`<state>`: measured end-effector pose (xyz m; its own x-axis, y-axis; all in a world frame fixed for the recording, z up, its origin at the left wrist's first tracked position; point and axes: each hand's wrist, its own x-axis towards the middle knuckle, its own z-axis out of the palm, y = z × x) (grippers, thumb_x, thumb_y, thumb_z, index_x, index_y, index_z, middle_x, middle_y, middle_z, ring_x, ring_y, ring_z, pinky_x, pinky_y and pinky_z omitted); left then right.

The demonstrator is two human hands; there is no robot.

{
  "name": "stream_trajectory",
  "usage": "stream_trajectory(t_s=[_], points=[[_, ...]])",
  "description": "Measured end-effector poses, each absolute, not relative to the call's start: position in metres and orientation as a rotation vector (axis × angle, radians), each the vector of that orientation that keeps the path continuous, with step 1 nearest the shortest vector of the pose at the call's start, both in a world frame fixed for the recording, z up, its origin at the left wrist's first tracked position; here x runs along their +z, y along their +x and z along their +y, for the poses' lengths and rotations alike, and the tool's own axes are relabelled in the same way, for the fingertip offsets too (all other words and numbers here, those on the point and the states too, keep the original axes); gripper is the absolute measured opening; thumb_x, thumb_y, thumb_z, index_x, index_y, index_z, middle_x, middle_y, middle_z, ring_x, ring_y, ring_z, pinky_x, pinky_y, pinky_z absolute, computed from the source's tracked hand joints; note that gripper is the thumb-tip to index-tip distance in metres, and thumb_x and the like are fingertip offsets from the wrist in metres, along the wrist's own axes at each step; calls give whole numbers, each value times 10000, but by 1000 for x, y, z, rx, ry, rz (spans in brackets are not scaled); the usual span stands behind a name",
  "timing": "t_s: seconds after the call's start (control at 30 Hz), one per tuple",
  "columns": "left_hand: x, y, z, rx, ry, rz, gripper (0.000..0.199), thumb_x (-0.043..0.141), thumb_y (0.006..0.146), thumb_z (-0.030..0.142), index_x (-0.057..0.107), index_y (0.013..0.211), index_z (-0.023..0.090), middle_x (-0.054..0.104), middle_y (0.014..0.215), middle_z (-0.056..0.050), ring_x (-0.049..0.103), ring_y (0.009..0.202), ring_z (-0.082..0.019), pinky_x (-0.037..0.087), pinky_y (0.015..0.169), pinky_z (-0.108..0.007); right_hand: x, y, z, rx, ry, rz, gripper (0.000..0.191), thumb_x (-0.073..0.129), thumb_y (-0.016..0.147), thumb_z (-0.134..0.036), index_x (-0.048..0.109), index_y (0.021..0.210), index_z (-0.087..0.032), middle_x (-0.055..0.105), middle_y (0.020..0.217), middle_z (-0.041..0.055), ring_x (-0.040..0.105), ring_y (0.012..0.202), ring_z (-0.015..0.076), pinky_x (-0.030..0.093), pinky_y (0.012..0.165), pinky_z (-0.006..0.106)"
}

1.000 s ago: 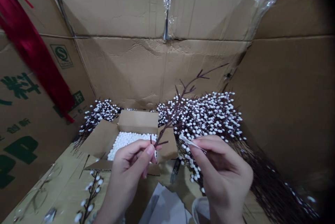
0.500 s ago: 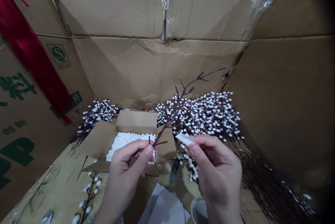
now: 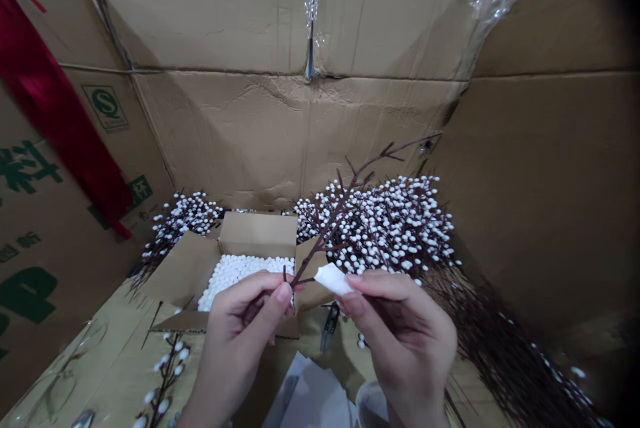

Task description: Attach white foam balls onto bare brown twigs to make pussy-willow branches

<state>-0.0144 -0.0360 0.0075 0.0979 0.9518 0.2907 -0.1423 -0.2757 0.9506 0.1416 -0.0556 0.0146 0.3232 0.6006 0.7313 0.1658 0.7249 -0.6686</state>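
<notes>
- Pinching the lower end of a bare brown twig [image 3: 324, 236], the left hand [image 3: 245, 328] is keeping its thumb and fingers closed around it; the twig is slanting up and away to the right, its side shoots sticking out.
- The right hand [image 3: 413, 338] is gripping a small white piece [image 3: 333, 279] between thumb and fingers, and its free end is pointing toward the twig's lower shoots; whether the two are touching, I cannot tell.
- Pale sheets [image 3: 316, 393] are lying overlapped on the bench [image 3: 117, 345], between the forearms, and a whitish cup [image 3: 373, 403] is standing just beside them, partly hidden by the right hand.
- A sprig with white berries [image 3: 167, 375] is lying to the left of the left hand, and a small shiny object [image 3: 83, 419] is showing at the lower edge, too cut off to identify.
- A dark-handled tool [image 3: 329, 326] is resting beyond the sheets, between the hands.
- An open cardboard box [image 3: 257, 233] is holding many small white balls [image 3: 235, 273] behind the left hand.
- White-berried branches are lying in a small bunch [image 3: 186, 218] behind the box on the left and in a larger pile [image 3: 393, 223] on the right, where dark stems [image 3: 505, 348] are trailing nearer.
- Cardboard walls [image 3: 225, 128] are enclosing the bench, and a red ribbon [image 3: 60, 111] is hanging at the left.
</notes>
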Motion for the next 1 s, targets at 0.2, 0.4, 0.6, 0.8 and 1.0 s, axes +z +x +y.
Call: stream_trajectory(t_s=[0.2, 0.4, 0.6, 0.8, 1.0], points=[[8, -16, -37, 1416, 1357, 890, 217, 678, 849, 340, 724, 682, 209, 584, 576, 39, 414, 458, -52, 349, 404, -101, 12, 145, -53, 357, -783, -1176, 268, 693, 726, -20, 751, 817, -266, 753, 691, -23, 703, 579, 112, 566, 512, 153], [7, -16, -38, 1399, 1343, 881, 181, 688, 841, 353, 736, 737, 213, 593, 588, 39, 403, 443, -47, 350, 400, -107, 13, 140, -56, 353, -728, -1261, 337, 703, 716, 8, 757, 877, -284, 766, 743, -24, 705, 627, 117, 574, 555, 172], [10, -19, -37, 1429, 1336, 917, 194, 676, 852, 331, 740, 715, 210, 602, 586, 35, 442, 454, -49, 375, 429, -113, 16, 144, -55, 268, -727, -1317, 356, 668, 739, 25, 744, 911, -276, 755, 767, -27, 682, 679, 109, 566, 593, 179], [13, -17, -37, 1431, 1360, 943, 199, 665, 850, 312, 733, 706, 194, 583, 578, 28, 429, 450, -58, 352, 415, -135, 13, 146, -55, 303, -716, -1308, 353, 676, 760, -9, 740, 950, -300, 766, 795, -3, 698, 706, 154, 589, 608, 251], [14, -15, -38, 1402, 1411, 944, 225, 649, 861, 319, 713, 680, 202, 538, 548, 41, 382, 445, -65, 318, 402, -147, 4, 148, -52, 248, -772, -1035, 244, 731, 756, -87, 753, 892, -288, 752, 764, -8, 699, 637, 133, 564, 536, 208]])
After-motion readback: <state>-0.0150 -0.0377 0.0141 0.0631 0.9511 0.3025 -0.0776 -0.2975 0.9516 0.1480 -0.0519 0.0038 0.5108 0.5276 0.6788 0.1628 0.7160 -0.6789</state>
